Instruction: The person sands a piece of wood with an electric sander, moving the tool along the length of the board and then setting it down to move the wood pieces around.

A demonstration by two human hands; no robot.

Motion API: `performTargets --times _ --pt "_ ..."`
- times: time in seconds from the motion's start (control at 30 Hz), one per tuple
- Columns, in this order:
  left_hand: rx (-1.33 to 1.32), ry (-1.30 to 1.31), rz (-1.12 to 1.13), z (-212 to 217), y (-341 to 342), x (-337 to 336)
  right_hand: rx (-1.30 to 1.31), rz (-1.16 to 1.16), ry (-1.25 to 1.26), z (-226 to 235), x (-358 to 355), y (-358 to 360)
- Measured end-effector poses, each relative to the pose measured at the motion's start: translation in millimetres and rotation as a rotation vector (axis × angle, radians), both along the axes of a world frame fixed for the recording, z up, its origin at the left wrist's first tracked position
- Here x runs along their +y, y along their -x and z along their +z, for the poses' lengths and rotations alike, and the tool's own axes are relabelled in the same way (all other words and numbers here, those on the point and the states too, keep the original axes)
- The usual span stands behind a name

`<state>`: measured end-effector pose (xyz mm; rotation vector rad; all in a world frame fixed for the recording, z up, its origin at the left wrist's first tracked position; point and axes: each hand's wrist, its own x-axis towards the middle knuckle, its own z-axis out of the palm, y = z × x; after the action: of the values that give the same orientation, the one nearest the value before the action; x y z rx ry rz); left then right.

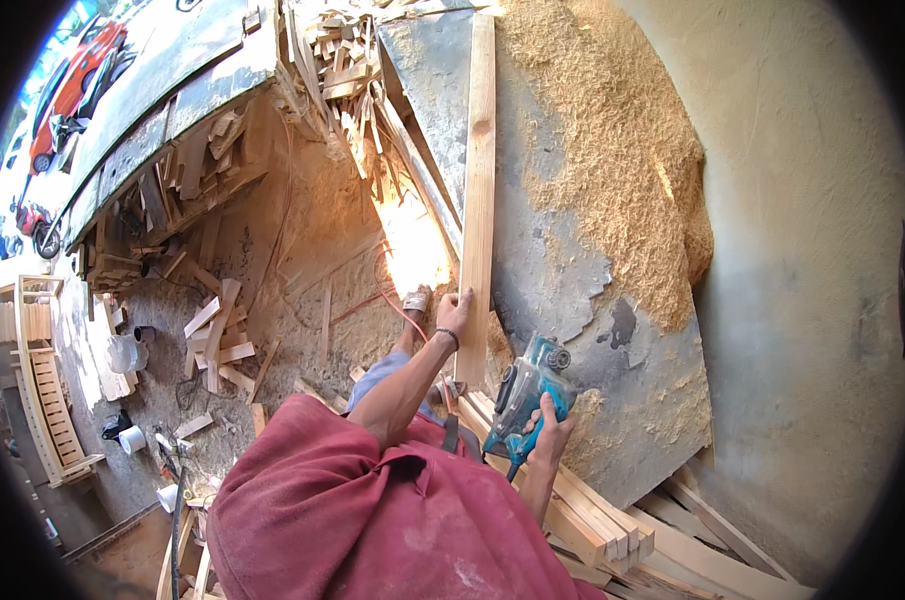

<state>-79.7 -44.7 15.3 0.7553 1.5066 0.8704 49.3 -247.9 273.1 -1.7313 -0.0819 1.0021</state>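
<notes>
A long, pale wooden board (480, 160) lies lengthwise on the grey worktop (547, 270), its near end close to my body. My left hand (453, 314) is closed on the board's left edge near that end, with a dark band round the wrist. My right hand (550, 428) grips the handle of a teal electric hand planer (542, 372), held to the right of the board's near end and apart from it. The planer's underside is hidden.
A big heap of wood shavings (612, 150) covers the worktop's right side, against a plain wall (792, 250). Stacked timber strips (597, 520) lie low right. Offcuts (217, 335) and an orange cord (362, 303) are on the floor at left, near a slatted wooden frame (52, 400).
</notes>
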Motion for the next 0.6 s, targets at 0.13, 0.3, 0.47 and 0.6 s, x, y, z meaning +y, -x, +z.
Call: performTargets --times 0.13,0.3,0.47,0.6 --pt "-0.141 -0.025 0.100 -11.6 -21.3 35.3 0.038 0.014 0.009 1.6 -0.2 4.8" --pt "-0.047 -0.023 0.141 -14.8 -22.3 18.2 0.022 0.020 0.015 -2.2 -3.0 5.7" --pt "-0.042 -0.033 0.113 -6.2 -29.4 9.7 0.037 0.038 0.023 -5.9 -0.2 5.7" --pt "0.156 0.098 0.021 -8.7 -26.8 57.8 -0.011 0.082 0.005 -5.2 -3.4 2.8"
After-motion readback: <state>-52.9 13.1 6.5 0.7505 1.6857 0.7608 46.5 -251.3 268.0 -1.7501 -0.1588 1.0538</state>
